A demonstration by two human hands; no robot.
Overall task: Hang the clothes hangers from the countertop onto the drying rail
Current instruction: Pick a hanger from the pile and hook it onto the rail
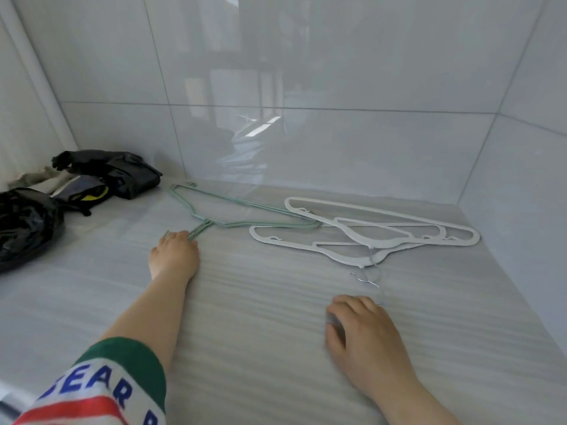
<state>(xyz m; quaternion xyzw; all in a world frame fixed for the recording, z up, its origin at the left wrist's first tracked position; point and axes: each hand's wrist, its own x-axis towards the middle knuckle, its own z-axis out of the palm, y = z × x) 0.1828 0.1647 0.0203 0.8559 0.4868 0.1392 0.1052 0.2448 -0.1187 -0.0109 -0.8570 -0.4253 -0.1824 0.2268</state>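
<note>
Touching green hanger (pixel 245 214) hook: left hand (pixel 173 256), fingers curled | white hangers (pixel 368 237) beyond spread right hand (pixel 359 332)

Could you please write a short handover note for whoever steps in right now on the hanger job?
Left hand: stretched forward, fingertips at the hook of the green hangers; whether it has gripped them cannot be told.
Right hand: flat on the countertop, empty, close to the wire hooks of the white hangers.
All hangers lie on the countertop, green and white overlapping slightly. Black bags sit at the far left.
Done: nothing hung yet. The drying rail is not in view.
Left: lift every hanger and hang it on the rail.
</note>
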